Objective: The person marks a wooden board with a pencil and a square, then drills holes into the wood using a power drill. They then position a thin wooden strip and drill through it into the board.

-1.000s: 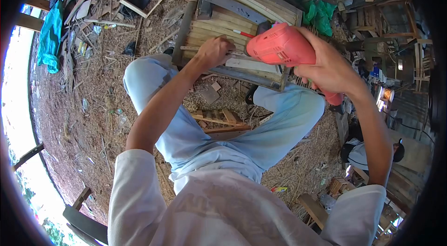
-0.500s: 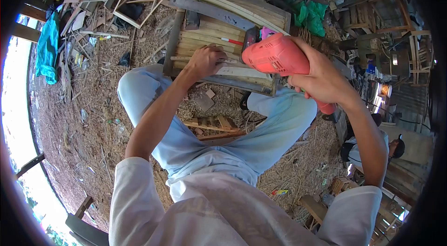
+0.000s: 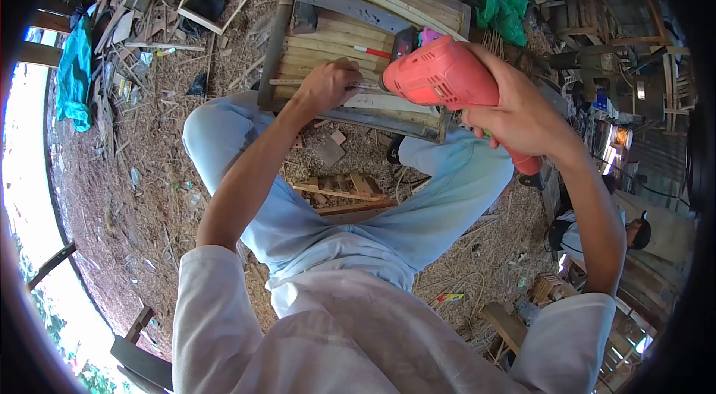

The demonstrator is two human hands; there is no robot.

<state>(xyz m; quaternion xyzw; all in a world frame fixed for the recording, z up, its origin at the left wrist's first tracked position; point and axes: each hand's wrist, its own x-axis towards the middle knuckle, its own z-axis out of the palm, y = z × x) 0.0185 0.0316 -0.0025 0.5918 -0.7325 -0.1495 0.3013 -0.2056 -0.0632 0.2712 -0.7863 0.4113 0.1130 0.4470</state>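
Head view: your right hand [image 3: 522,114] is wrapped round the handle of the red drill [image 3: 440,73], fingers closed tight on the grip. The drill is up in front of you, above your right knee, nose pointing left at the slat frame [image 3: 335,47] lying just past your knees. Your left hand [image 3: 328,84] has its fingers curled down on a thin strip [image 3: 287,82], pinning it across the slats, v. near the drill nose. The bit is hidden behind the drill body, so can't tell if it touches wood.

Judging from this:
- Slide the left fingers away from the nose, along the strip; press flat, not pinched under the bit's line.
- Line the drill up square to the strip before squeezing; wrist straight, elbow in.
- Start slow w/ light push; a thin strip prob. splits if forced.
- The frame looks unclamped, so brace it w/ your knees.
- The pencil [image 3: 371,51] on the slats may roll. The floor [image 3: 149,170] is deep in shavings, so small bits get lost.
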